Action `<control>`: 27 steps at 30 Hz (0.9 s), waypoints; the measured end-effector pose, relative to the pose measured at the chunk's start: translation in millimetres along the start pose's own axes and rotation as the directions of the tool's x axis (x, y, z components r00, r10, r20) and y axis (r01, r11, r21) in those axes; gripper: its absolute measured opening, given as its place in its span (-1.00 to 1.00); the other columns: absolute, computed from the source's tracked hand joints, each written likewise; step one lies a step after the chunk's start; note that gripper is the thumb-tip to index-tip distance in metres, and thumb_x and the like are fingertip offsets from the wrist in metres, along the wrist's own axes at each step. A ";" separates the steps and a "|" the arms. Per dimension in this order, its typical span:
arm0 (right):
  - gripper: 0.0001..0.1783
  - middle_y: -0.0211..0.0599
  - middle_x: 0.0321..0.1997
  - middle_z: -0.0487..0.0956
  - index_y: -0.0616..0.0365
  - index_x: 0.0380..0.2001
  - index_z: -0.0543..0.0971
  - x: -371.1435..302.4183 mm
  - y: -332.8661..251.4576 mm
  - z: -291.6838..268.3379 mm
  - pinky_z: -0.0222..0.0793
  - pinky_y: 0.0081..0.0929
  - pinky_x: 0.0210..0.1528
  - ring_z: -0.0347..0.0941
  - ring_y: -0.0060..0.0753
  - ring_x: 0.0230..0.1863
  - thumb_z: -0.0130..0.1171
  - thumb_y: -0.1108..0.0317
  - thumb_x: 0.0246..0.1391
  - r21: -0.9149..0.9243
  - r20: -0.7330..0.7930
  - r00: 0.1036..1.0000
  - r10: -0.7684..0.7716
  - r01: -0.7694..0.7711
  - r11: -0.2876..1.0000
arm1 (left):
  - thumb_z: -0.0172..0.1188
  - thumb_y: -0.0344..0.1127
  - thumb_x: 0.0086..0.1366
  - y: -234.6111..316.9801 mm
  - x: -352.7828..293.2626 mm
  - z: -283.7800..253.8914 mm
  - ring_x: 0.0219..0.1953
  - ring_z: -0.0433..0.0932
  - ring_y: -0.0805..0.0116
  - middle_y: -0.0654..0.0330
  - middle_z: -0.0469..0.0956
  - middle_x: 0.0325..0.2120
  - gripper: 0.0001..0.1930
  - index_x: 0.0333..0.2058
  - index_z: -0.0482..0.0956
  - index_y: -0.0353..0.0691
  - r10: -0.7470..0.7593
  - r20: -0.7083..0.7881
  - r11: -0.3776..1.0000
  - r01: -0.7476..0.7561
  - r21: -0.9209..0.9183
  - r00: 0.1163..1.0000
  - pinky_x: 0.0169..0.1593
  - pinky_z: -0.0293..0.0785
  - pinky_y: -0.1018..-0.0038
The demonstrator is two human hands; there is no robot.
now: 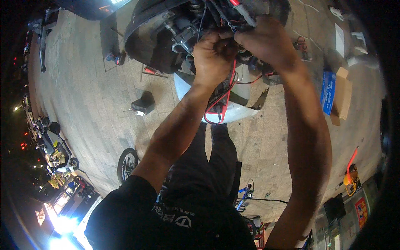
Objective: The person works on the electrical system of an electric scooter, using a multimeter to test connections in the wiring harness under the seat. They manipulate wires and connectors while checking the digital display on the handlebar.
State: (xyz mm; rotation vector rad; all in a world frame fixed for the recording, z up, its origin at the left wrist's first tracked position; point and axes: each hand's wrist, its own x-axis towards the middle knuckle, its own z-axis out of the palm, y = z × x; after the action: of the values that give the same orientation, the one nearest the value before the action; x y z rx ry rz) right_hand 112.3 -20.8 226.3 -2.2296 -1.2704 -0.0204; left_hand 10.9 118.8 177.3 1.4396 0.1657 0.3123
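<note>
Both my hands reach into the stripped front of a scooter, among dark wires [221, 14]. My left hand [214, 56] is closed, its fingers curled beside a metal part [183, 39]. Touching or nearly touching it, my right hand [266, 43] is closed too. What the fingers of either hand grip is hidden. A red and grey rod-like piece [243, 12] ends at the right hand's knuckles; whether it is held I cannot tell. Below the hands, a red-edged black part with looped cables [216, 110] lies over a pale curved body panel [241, 114].
On the paving lie a small black box [143, 103], red-handled tools [153, 72] and another tool [116, 57]. An opened cardboard box with a blue side [341, 96] is at the right. A wheel [127, 164] stands near my left arm; parked scooters [56, 146] line the left.
</note>
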 end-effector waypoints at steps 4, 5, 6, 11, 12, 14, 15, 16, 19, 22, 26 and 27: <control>-0.73 0.06 -0.54 0.56 0.29 -0.41 0.58 2.6 -17.9 8.6 0.45 -0.16 -0.33 0.53 0.04 -0.46 0.20 0.29 -0.16 0.090 -0.004 0.787 0.617 -0.614 0.784 | 0.14 -0.72 0.09 -0.9 2.9 3.9 -0.25 0.58 0.51 0.23 0.59 -0.35 -0.73 -0.21 0.51 -0.34 0.017 -0.053 1.000 -0.016 0.017 0.998 -0.18 0.50 0.59; -0.74 0.06 -0.55 0.56 0.30 -0.42 0.57 1.7 -22.3 9.8 0.45 -0.17 -0.34 0.54 0.01 -0.46 0.20 0.30 -0.15 0.123 -0.069 0.815 0.576 -0.566 0.815 | 0.13 -0.72 0.09 -0.4 3.0 4.0 -0.25 0.57 0.51 0.24 0.59 -0.35 -0.72 -0.21 0.51 -0.33 0.038 -0.040 0.999 -0.039 -0.027 0.998 -0.18 0.50 0.60; -0.75 0.06 -0.56 0.55 0.31 -0.43 0.56 1.1 -26.1 11.6 0.45 -0.19 -0.35 0.54 -0.01 -0.47 0.20 0.31 -0.14 0.153 -0.136 0.835 0.533 -0.514 0.844 | 0.12 -0.72 0.09 0.7 1.5 3.9 -0.25 0.57 0.52 0.24 0.59 -0.35 -0.72 -0.21 0.52 -0.32 -0.007 -0.027 0.998 0.005 -0.066 1.000 -0.18 0.50 0.60; -0.75 0.09 -0.52 0.56 0.32 -0.43 0.54 -4.4 -33.8 17.3 0.46 -0.25 -0.34 0.56 -0.03 -0.43 0.20 0.31 -0.10 0.302 -0.151 0.793 0.591 -0.532 0.791 | 0.07 -0.73 0.11 5.3 -1.8 4.2 -0.27 0.57 0.53 0.24 0.60 -0.33 -0.72 -0.20 0.52 -0.33 -0.090 -0.031 0.974 0.081 -0.213 0.995 -0.18 0.50 0.60; -0.73 0.13 -0.49 0.56 0.30 -0.45 0.55 -6.8 -35.0 17.9 0.47 -0.21 -0.31 0.56 0.07 -0.37 0.21 0.28 -0.13 0.352 -0.150 0.784 0.602 -0.527 0.774 | 0.06 -0.73 0.12 5.5 -2.6 4.6 -0.27 0.57 0.53 0.24 0.60 -0.32 -0.72 -0.20 0.52 -0.34 -0.071 -0.040 0.979 0.062 -0.195 0.997 -0.18 0.50 0.60; -0.72 0.15 -0.46 0.57 0.29 -0.45 0.55 -10.3 -36.3 19.1 0.48 -0.18 -0.28 0.57 0.15 -0.32 0.22 0.26 -0.15 0.417 -0.184 0.767 0.615 -0.505 0.755 | 0.06 -0.73 0.14 5.3 -4.5 5.0 -0.24 0.57 0.49 0.19 0.59 -0.28 -0.72 -0.17 0.51 -0.36 -0.054 -0.029 0.972 0.046 -0.230 0.998 -0.12 0.50 0.55; -0.73 0.13 -0.47 0.57 0.28 -0.44 0.55 -11.7 -37.8 20.0 0.48 -0.19 -0.29 0.57 0.13 -0.34 0.21 0.27 -0.14 0.433 -0.221 0.757 0.615 -0.488 0.757 | 0.06 -0.72 0.15 5.1 -5.7 4.0 -0.20 0.56 0.44 0.15 0.59 -0.25 -0.72 -0.15 0.50 -0.37 -0.054 -0.009 0.958 0.050 -0.282 0.998 -0.06 0.50 0.50; -0.74 0.12 -0.47 0.57 0.28 -0.42 0.55 -13.1 -38.7 20.1 0.48 -0.20 -0.29 0.58 0.10 -0.35 0.20 0.27 -0.12 0.439 -0.216 0.731 0.647 -0.519 0.733 | 0.06 -0.72 0.17 4.8 -7.0 2.9 -0.17 0.56 0.40 0.11 0.58 -0.21 -0.71 -0.12 0.49 -0.39 -0.054 0.012 0.941 0.055 -0.333 0.998 0.00 0.50 0.46; -0.77 0.09 -0.49 0.57 0.28 -0.41 0.55 -23.9 -41.1 12.4 0.47 -0.23 -0.31 0.58 0.00 -0.41 0.16 0.30 -0.06 0.455 -0.159 0.671 0.724 -0.601 0.657 | 0.08 -0.67 0.19 2.3 -10.4 1.3 -0.18 0.57 0.39 0.12 0.59 -0.23 -0.74 -0.13 0.49 -0.38 -0.103 -0.014 0.948 0.094 -0.303 0.995 0.01 0.50 0.44; -0.76 0.03 -0.50 0.58 0.28 -0.36 0.56 -33.7 -42.3 4.8 0.45 -0.29 -0.32 0.56 -0.15 -0.45 0.13 0.29 0.00 0.484 -0.136 0.642 0.754 -0.621 0.616 | 0.12 -0.63 0.20 -0.6 -11.4 0.4 -0.19 0.57 0.42 0.14 0.59 -0.24 -0.77 -0.14 0.51 -0.36 -0.107 -0.022 0.938 0.093 -0.335 0.994 0.01 0.49 0.46; -0.73 -0.06 -0.48 0.60 0.26 -0.30 0.58 -42.3 -38.3 -2.9 0.45 -0.35 -0.29 0.53 -0.28 -0.45 0.14 0.26 0.06 0.523 -0.034 0.639 0.769 -0.644 0.558 | 0.17 -0.58 0.21 -2.1 -11.9 -1.3 -0.19 0.57 0.43 0.15 0.60 -0.25 -0.76 -0.12 0.51 -0.34 -0.174 -0.022 0.933 0.157 -0.323 0.985 -0.01 0.48 0.49; -0.74 -0.08 -0.46 0.60 0.25 -0.28 0.59 -42.6 -35.2 -4.5 0.45 -0.37 -0.27 0.52 -0.31 -0.44 0.16 0.27 0.06 0.496 0.056 0.634 0.771 -0.688 0.529 | 0.18 -0.57 0.21 -2.6 -11.8 -0.9 -0.19 0.57 0.43 0.15 0.60 -0.25 -0.76 -0.12 0.51 -0.34 -0.173 -0.017 0.916 0.154 -0.370 0.985 -0.02 0.48 0.50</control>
State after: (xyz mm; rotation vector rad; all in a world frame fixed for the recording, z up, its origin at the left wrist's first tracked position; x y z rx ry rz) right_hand 62.0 -42.7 234.5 -2.0711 -0.1005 0.3811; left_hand -0.3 115.7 173.8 1.0385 0.2532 0.2271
